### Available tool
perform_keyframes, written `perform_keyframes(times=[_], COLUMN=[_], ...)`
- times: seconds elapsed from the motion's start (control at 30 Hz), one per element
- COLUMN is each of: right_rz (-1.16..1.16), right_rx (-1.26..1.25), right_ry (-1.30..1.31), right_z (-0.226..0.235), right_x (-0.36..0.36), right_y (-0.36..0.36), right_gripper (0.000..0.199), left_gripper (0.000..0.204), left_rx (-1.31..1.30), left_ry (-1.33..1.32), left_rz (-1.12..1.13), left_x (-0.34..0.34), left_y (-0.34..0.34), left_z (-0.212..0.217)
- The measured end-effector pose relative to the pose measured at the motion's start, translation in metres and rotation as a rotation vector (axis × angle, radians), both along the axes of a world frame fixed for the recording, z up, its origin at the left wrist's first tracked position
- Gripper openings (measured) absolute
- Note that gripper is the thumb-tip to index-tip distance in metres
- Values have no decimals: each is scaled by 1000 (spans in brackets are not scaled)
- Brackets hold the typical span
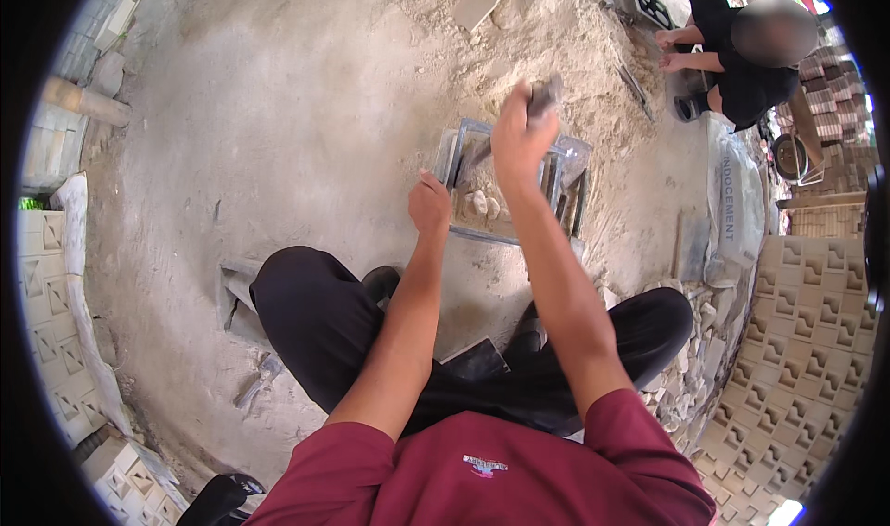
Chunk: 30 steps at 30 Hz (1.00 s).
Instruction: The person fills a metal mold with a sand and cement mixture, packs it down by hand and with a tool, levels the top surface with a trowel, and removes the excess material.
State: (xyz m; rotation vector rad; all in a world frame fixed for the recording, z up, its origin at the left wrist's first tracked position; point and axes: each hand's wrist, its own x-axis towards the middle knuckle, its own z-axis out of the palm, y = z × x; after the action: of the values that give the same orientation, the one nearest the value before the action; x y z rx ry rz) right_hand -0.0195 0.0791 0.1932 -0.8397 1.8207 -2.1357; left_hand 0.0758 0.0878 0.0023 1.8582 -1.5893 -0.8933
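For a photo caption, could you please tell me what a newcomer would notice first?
Probably the right hand, gripping a blurred grey tool over the metal frame, above centre. Next, the stacked beige patterned blocks at lower right and the crouched co-worker at upper right.

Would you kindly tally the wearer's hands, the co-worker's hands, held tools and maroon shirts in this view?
Wearer's hands, left hand and right hand: 2
Co-worker's hands, upper right: 2
Held tool, blurred, in the right hand: 1
Maroon shirt: 1
Total: 6
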Motion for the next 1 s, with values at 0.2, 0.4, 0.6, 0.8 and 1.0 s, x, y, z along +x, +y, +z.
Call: perform_keyframes(times=[0.2, 0.4, 0.6, 0.8, 1.0], right_rz=[-38, -26, -1, -26, 78], right_rx=[4, -7, 79, 101, -95], right_ry=[16, 38, 29, 68, -275], right_z=[10, 10, 12, 16, 21], right_x=[-7, -34, -27, -28, -75], right_y=[-27, -38, -24, -31, -3], right_gripper=[36, 33, 29, 28, 25], left_gripper=[65, 67, 67, 66, 63], left_rx=[51, 29, 90, 50, -111], left_ry=[-24, -5, 10, -4, 130], left_rz=[20, 13, 2, -24, -91], left_x=[7, 3, 10, 13, 5], left_y=[-2, 1, 4, -1, 3], left_z=[-8, -4, 1, -4, 3])
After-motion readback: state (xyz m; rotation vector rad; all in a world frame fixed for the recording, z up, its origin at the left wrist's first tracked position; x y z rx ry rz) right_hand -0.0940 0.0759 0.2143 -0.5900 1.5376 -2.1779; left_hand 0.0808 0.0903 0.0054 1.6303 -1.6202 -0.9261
